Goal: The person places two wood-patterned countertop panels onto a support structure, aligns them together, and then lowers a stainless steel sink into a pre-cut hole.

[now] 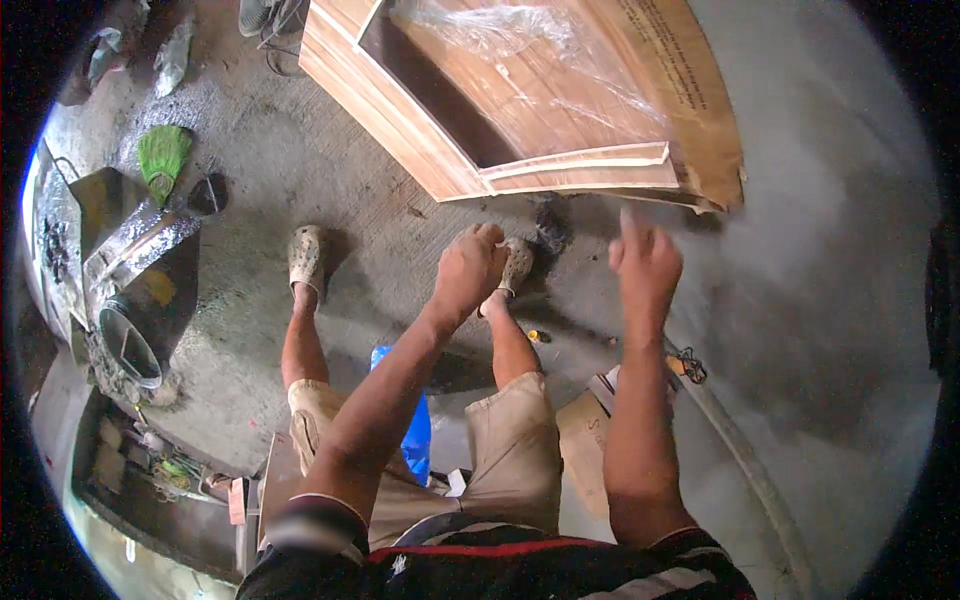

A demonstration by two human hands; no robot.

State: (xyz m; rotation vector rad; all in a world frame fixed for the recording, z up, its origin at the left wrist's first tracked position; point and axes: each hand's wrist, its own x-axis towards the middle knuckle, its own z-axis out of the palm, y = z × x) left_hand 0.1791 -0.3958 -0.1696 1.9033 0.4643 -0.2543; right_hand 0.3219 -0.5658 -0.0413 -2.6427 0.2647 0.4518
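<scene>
My left hand [472, 265] is raised at the middle of the view, fingers curled together; whatever they may hold is too small to make out. My right hand [645, 265] is to its right, some fingers bent and one raised and smeared by motion. Beyond both hands lies a wooden panel piece [430, 150] with pale edging, partly covered by clear plastic [540, 70], on a brown cardboard sheet [705, 120]. The right hand is nearest the panel's front edge, with no visible contact.
A green broom head [163, 160], dark pot [208, 194], metal bucket [130, 345] and cluttered trough [140, 470] stand left. My clog-shod feet [305, 260] are on grey concrete [250, 290]. Blue plastic [415, 430] lies between my legs; a pale hose [740, 450] curves at right.
</scene>
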